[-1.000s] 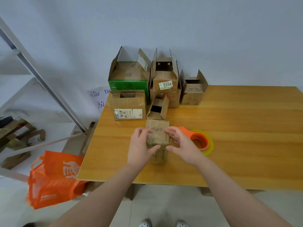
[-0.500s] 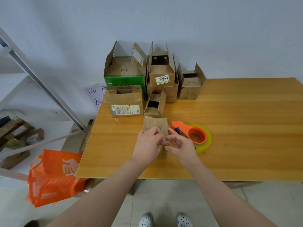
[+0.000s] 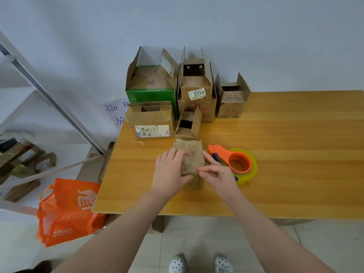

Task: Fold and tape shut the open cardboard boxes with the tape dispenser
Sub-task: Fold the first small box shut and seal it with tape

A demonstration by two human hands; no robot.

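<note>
Wooden table [image 3: 285,186] fills the right and centre and stands against a pale wall. A slanted metal shelf frame [image 3: 49,99] is on the left, with cardboard bits on the floor under it. An orange bag [image 3: 67,211] with a white print sits on the floor by the table's near-left corner.

The open boxes are grouped at the far-left end of the table:
- Green box [image 3: 150,96], the biggest, is at the back with its flaps up and "26" on an inner flap.
- Tall box [image 3: 196,85] with a "5334" label stands just right of it, flaps up.
- Labelled box [image 3: 150,121] with a white sticker stands in front of the green one, its top partly folded in.
- Right-hand box [image 3: 231,102] is smaller, at the right end of the back row, flaps up.
- Narrow box [image 3: 189,126] is open and tilted, just in front of the tall one.

Small box [image 3: 194,152] is nearest the person, flaps down, standing on the table between both hands.

The tape dispenser [image 3: 239,164] has an orange handle and a yellowish roll. It lies on the table just right of the small box, partly behind the right hand.

Left hand [image 3: 171,172]: fingers lie over the box top with the thumb on the near side, so the grip is wrapped on the small box. Right hand [image 3: 218,173]: narrow grip, thumb and forefinger pinching the box's right edge.

A paper sign [image 3: 116,112] with handwritten characters is on the wall behind the table corner. White shoes [image 3: 178,264] show at the bottom edge.
</note>
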